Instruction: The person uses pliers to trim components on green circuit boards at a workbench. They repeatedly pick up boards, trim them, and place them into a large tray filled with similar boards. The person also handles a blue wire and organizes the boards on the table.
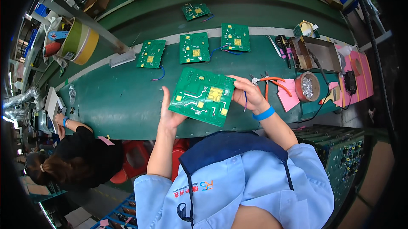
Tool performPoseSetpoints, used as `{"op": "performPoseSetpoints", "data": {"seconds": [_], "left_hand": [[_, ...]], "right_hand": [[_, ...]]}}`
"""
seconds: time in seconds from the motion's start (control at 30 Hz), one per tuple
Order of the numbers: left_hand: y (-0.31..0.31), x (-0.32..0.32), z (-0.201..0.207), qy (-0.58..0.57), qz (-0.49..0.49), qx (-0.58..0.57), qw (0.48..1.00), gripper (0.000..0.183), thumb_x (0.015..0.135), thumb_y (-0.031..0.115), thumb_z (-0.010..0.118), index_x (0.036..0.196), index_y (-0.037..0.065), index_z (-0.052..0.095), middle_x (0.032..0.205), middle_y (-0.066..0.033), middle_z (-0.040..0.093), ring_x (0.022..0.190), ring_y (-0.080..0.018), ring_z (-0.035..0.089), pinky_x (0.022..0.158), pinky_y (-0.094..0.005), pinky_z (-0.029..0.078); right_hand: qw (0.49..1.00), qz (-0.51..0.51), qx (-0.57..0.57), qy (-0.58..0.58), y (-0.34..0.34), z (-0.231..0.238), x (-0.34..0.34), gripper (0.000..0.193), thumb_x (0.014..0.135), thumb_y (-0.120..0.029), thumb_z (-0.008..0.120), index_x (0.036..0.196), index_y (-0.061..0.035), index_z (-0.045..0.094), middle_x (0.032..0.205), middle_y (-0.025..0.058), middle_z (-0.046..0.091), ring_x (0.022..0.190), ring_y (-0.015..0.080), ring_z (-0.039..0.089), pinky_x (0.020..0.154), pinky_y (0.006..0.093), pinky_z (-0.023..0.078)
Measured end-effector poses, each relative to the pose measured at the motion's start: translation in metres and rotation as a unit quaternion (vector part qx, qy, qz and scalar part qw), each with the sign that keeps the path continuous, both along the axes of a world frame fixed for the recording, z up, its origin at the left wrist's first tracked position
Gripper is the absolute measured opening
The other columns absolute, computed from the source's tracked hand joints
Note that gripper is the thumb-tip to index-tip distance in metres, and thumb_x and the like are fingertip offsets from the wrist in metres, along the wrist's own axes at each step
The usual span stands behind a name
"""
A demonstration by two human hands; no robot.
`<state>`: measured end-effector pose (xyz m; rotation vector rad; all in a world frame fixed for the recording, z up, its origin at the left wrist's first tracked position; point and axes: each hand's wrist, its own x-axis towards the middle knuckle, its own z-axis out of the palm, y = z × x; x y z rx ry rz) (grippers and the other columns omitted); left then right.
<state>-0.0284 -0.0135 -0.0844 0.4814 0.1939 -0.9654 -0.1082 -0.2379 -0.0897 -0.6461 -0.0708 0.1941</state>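
A green circuit board (202, 98) with yellow patches is held tilted in front of me, above the green bench. My right hand (250, 95) is closed on its upper right edge, thumb on top. A thin blue wire (245, 100) hangs beside that hand. At the board's left edge, my left hand (171, 116) holds it from below; the thumb stands up alongside, and the other fingers are hidden under the board. Beyond my hands lie three similar boards: the left board (151, 54), the middle board (194, 48) and the right board (235, 38).
Another board (195, 11) lies farther back on a green strip. To the right are red-handled pliers (278, 79), pink paper (289, 98), a round tub (307, 87) of silvery bits and a metal tray (316, 54). A co-worker (80, 148) sits at left near red stools (136, 161).
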Motion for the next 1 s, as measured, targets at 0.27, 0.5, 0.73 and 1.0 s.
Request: {"op": "performPoseSetpoints", "data": {"seconds": [0.27,0.5,0.73,1.0], "left_hand": [[-0.010,-0.012,0.003,0.041,0.003,-0.059,0.997,0.060,0.082,0.051,0.032,0.117,0.003,0.040,0.115,-0.0160,0.045,0.103,-0.0309,0.046,0.086,-0.0462,0.038],[-0.007,-0.013,0.004,0.044,0.017,-0.026,0.999,0.054,0.082,0.048,0.037,0.112,0.004,0.045,0.109,-0.0148,0.050,0.097,-0.0280,0.051,0.082,-0.0427,0.042],[-0.001,-0.013,0.011,0.013,0.098,-0.035,0.994,0.055,0.082,0.050,0.037,0.111,0.004,0.046,0.109,-0.0141,0.050,0.096,-0.0273,0.051,0.081,-0.0429,0.042],[0.001,-0.009,0.010,-0.015,0.115,-0.053,0.992,0.061,0.080,0.054,0.034,0.114,0.004,0.043,0.112,-0.0156,0.047,0.101,-0.0297,0.047,0.085,-0.0454,0.038]], "right_hand": [[0.998,0.050,-0.026,-0.013,0.004,0.003,-0.001,0.044,0.085,-0.020,0.043,0.121,0.0035,0.031,0.112,0.0132,0.046,0.101,0.0215,0.049,0.083,0.0353,0.041],[0.987,-0.009,-0.162,0.015,0.001,0.008,-0.007,0.046,0.085,-0.027,0.043,0.123,-0.0047,0.031,0.110,0.0132,0.048,0.098,0.0210,0.050,0.081,0.0332,0.041],[0.401,-0.151,-0.902,0.057,-0.085,-0.066,-0.055,0.080,0.055,-0.039,0.071,0.119,-0.0067,0.038,0.120,0.0202,0.035,0.114,0.0345,0.030,0.093,0.0467,0.023],[0.349,-0.057,-0.933,0.063,-0.087,-0.051,-0.062,0.083,0.053,-0.039,0.071,0.122,-0.0101,0.034,0.121,0.0191,0.034,0.115,0.0334,0.029,0.093,0.0523,0.018]]}}
